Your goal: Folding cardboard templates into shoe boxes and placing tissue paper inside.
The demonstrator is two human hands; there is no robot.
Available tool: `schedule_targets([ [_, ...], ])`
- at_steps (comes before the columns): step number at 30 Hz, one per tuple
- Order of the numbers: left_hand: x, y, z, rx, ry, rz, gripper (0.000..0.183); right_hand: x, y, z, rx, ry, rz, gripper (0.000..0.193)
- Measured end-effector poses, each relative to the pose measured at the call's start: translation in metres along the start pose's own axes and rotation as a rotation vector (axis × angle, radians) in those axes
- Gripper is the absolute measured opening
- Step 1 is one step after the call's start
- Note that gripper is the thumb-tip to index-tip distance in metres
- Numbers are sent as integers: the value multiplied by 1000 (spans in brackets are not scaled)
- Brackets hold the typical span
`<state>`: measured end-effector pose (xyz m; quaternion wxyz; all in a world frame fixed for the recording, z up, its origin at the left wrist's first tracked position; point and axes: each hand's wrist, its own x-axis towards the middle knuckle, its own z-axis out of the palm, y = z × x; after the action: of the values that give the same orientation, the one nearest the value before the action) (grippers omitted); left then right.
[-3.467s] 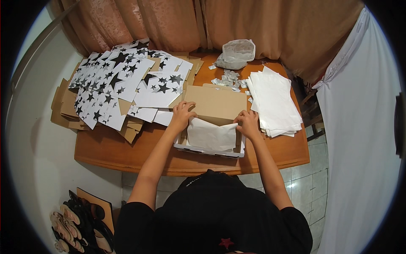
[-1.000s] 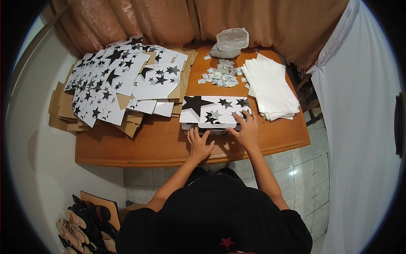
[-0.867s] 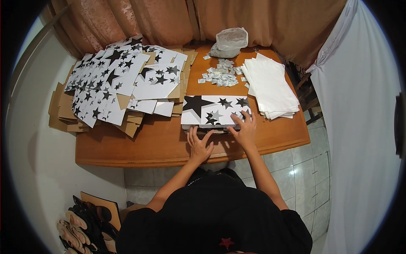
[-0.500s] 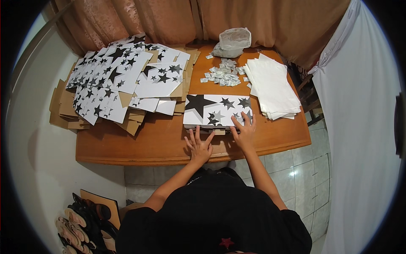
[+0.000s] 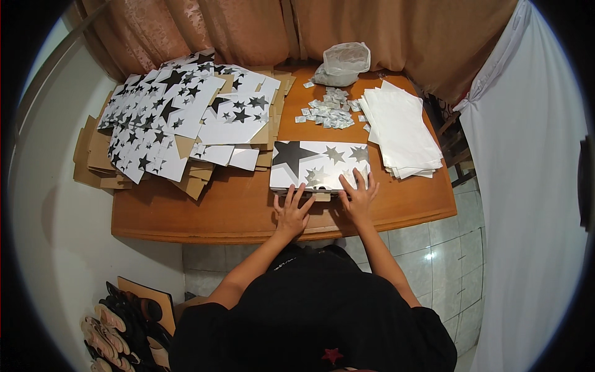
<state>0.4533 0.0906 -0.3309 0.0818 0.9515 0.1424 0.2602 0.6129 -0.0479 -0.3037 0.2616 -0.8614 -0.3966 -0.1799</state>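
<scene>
In front of me on the wooden table lies a closed white cardboard box printed with black and grey stars. A small brown tab sticks out at the middle of its near side. My left hand rests at the near left of the box, fingers spread, with fingertips at its near edge. On the near right corner my right hand lies with fingers spread, some on the lid and the thumb at the near edge. Neither hand is wrapped around anything.
Flat star-printed cardboard pieces are piled at the left of the table. Small silvery sachets lie scattered behind the box, near a plastic bag. White paper sheets are stacked at the right. Shoes stand at lower left.
My left hand has shifted slightly, its fingertips now at the top near edge of the box. The right hand stays almost in place. Light now glints on the lid's right-hand stars.
</scene>
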Motion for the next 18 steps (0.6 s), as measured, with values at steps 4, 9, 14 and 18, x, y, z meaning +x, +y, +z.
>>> schedule_targets([
  [4, 0, -4, 3, 39, 41, 29, 57, 1, -3, -2, -18, -11, -31, 41],
  [9, 11, 0, 2, -74, 121, -17, 41, 1, -14, -3, 103, -46, -67, 44],
  [14, 29, 8, -6, -217, 147, -111, 21, 10, -31, -2, 237, 50, -152, 16],
  [18, 39, 15, -7, -288, 183, -200, 10, 11, -28, 8, 284, 66, -132, 8],
])
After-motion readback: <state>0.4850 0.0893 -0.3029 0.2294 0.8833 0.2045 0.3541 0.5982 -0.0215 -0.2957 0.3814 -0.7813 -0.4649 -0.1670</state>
